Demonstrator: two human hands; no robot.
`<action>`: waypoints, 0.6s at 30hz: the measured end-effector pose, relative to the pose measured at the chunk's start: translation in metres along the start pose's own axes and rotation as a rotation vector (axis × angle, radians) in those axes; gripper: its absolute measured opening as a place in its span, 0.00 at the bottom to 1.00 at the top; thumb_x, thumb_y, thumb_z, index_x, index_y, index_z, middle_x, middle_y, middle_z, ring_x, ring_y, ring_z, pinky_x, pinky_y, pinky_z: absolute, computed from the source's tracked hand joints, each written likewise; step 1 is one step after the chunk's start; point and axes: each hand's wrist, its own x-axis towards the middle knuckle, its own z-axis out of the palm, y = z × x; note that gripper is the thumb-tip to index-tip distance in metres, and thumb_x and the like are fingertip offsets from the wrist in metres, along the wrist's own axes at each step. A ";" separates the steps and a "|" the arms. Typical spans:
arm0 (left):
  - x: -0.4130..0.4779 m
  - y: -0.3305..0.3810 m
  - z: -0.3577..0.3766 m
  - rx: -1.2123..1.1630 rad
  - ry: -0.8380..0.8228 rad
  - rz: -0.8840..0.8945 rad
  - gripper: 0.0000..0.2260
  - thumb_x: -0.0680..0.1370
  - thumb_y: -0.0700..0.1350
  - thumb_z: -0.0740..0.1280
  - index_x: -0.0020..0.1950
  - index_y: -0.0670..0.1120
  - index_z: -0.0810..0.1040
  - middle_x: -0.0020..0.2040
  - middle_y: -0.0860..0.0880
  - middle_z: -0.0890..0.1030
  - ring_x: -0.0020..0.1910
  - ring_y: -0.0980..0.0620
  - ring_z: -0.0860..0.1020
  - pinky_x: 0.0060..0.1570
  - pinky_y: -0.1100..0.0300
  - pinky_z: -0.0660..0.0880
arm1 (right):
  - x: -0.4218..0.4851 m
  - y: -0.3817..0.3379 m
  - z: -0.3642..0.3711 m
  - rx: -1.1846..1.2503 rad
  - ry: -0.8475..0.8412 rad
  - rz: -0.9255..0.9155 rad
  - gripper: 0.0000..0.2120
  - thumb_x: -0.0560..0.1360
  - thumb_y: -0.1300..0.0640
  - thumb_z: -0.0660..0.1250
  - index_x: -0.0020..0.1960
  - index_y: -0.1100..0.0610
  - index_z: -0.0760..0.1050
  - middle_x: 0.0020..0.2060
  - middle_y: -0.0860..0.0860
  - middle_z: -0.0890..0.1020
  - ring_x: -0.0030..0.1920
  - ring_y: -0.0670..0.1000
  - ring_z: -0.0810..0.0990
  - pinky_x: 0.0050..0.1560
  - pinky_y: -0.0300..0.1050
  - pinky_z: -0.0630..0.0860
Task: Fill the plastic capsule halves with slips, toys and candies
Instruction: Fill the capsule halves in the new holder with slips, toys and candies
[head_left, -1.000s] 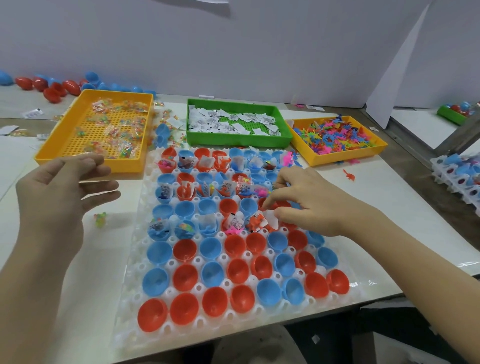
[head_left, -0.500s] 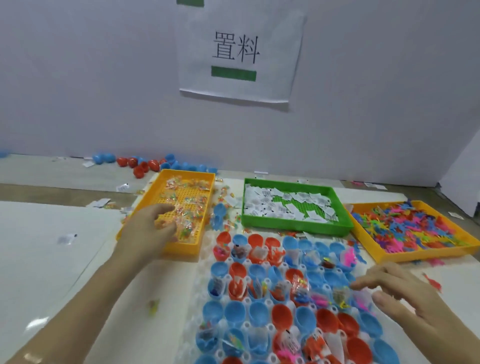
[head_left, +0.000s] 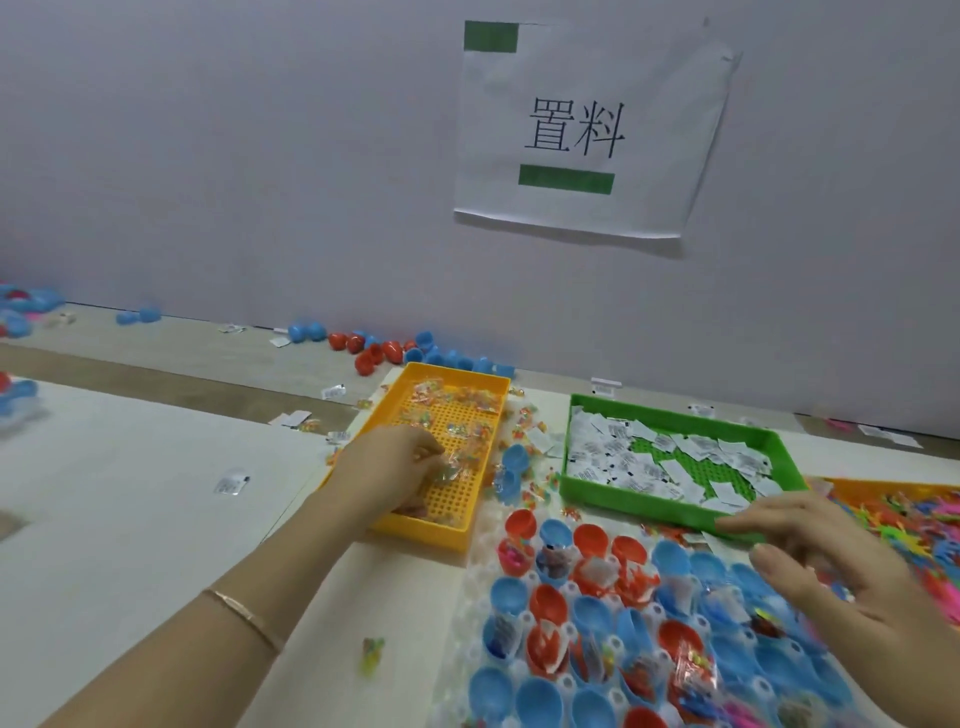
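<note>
Your left hand (head_left: 395, 467), left of the green plastic slip tray (head_left: 623, 501), curls its fingers on clear-wrapped candies (head_left: 457, 410) in the yellow perforated tray (head_left: 415, 530); lift only a few. Your right hand (head_left: 831, 561) hovers empty, fingers apart, over the red and blue plastic capsule halves (head_left: 548, 603) in front of it.

A white paper sign (head_left: 587, 130) with black characters and two green bars hangs on the grey wall (head_left: 234, 156), upper right; a white table (head_left: 130, 519) fills lower left
</note>
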 end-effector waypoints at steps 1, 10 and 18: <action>-0.001 0.000 0.001 -0.017 0.046 0.001 0.11 0.79 0.57 0.65 0.60 0.59 0.80 0.61 0.54 0.81 0.43 0.57 0.81 0.33 0.67 0.76 | 0.006 -0.002 0.002 0.013 0.008 -0.010 0.10 0.74 0.50 0.69 0.49 0.34 0.78 0.46 0.37 0.77 0.44 0.41 0.77 0.43 0.30 0.71; -0.009 0.009 0.009 -0.191 0.268 -0.027 0.12 0.83 0.51 0.61 0.64 0.58 0.79 0.75 0.50 0.69 0.73 0.44 0.68 0.59 0.48 0.76 | 0.014 0.005 0.010 0.094 0.013 0.016 0.12 0.72 0.46 0.61 0.51 0.35 0.79 0.48 0.41 0.80 0.48 0.43 0.77 0.47 0.37 0.74; -0.014 0.025 0.007 -0.336 0.324 0.024 0.09 0.80 0.50 0.65 0.57 0.56 0.83 0.72 0.50 0.73 0.65 0.49 0.75 0.56 0.54 0.75 | 0.014 0.008 0.008 0.141 0.028 0.070 0.12 0.71 0.47 0.61 0.50 0.37 0.79 0.48 0.41 0.80 0.49 0.42 0.78 0.48 0.37 0.74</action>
